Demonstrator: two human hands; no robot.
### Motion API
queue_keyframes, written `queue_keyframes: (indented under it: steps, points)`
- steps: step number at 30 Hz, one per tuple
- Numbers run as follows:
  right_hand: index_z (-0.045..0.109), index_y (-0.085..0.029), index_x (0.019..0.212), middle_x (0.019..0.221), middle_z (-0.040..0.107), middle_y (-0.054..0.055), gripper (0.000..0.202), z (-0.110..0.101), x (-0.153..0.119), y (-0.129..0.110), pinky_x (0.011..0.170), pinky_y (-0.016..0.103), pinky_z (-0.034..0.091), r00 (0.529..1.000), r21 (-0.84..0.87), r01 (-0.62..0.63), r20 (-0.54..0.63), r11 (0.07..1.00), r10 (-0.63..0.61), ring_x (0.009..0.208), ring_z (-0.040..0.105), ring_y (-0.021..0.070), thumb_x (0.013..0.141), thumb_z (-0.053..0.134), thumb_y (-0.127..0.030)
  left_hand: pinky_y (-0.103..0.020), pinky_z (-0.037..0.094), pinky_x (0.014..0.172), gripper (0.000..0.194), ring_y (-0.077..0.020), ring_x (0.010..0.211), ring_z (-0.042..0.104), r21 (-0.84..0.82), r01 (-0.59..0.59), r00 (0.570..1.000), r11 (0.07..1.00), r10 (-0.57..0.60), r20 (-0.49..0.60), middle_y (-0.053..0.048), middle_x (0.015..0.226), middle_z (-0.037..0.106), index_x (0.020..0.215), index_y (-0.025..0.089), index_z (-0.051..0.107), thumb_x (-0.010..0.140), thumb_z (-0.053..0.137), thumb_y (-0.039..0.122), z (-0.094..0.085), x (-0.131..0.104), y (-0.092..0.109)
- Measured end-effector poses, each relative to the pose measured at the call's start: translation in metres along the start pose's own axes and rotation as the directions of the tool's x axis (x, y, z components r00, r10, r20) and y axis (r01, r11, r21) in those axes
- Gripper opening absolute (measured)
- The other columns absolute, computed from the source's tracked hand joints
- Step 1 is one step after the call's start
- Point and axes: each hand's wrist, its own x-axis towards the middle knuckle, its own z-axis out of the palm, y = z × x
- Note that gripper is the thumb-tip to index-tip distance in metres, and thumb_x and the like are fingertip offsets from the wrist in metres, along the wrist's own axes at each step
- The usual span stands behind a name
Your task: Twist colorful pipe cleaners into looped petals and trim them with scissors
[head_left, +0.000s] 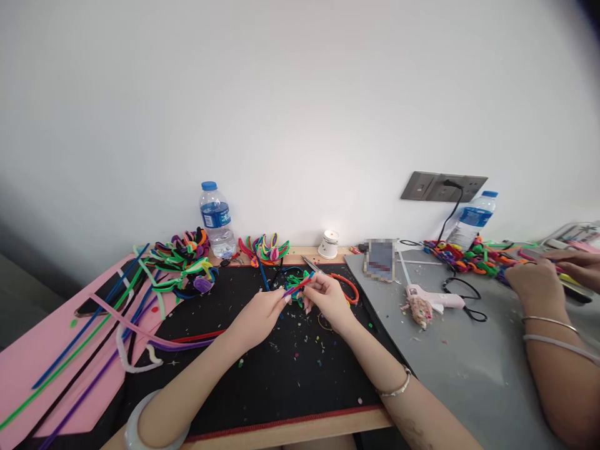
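Over the black mat, my left hand (263, 317) pinches one end of a short bundle of red, blue and purple pipe cleaners (299, 285). The fingertips of my right hand (329, 304) are closed on the bundle's other end. Just behind my hands lies a tangle of green and blue pipe cleaners (294, 275), partly hidden by them. Scissors (311, 264) rest beyond my right hand, beside a curved orange-red pipe cleaner (349, 286). Red and purple pipe cleaners (187, 342) stretch out left of my left forearm.
Long pipe cleaners (75, 350) cover a pink sheet (89, 400) at left. Finished-looking colourful bunches (180, 253) and a water bottle (216, 219) stand behind. A white cup (329, 244) is near the wall. At right are a glue gun (434, 299) and another person's hands (539, 281).
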Motion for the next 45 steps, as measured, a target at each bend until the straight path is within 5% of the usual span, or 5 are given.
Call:
queue_keyframes:
  steps: [11, 22, 45]
  points:
    - [0.058, -0.013, 0.074, 0.054, 0.056, -0.002, 0.017, 0.0053, -0.0021, -0.0035, 0.04, 0.018, 0.045, 0.993, 0.043, -0.082, 0.084, 0.996, 0.078, 0.041, 0.05, 0.0066, 0.066, 0.065, -0.027, -0.024, 0.031, 0.056, 0.032, -0.013, 0.055, 0.046, -0.059, 0.013, 1.0, 0.998, -0.013, 0.009, 0.002, 0.061, 0.049, 0.072, 0.018, 0.047, 0.089, 0.024, 0.033, 0.0012, -0.0006, 0.0]
    - [0.048, -0.016, 0.071, 0.055, 0.06, -0.002, 0.021, 0.0002, 0.0004, 0.0009, 0.037, 0.018, 0.042, 1.0, 0.046, -0.025, -0.014, 0.999, 0.026, 0.038, 0.05, 0.0073, 0.069, 0.063, -0.03, -0.024, 0.032, 0.055, 0.033, -0.0138, 0.053, 0.047, -0.054, 0.025, 0.999, 0.998, -0.022, 0.043, 0.002, 0.058, 0.048, 0.072, 0.019, 0.047, 0.088, 0.025, 0.038, 0.002, -0.0024, -0.0001]
    - [0.042, -0.017, 0.064, 0.056, 0.063, 0.0, 0.025, -0.0014, 0.0005, 0.0027, 0.04, 0.019, 0.045, 0.994, 0.047, -0.093, -0.052, 0.995, 0.096, 0.04, 0.055, 0.0084, 0.067, 0.064, -0.027, -0.026, 0.035, 0.057, 0.036, -0.0141, 0.047, 0.05, -0.118, 0.077, 0.99, 0.99, -0.09, -0.107, 0.002, 0.046, 0.05, 0.064, 0.02, 0.041, 0.09, 0.021, 0.036, -0.0002, -0.0028, -0.0004]
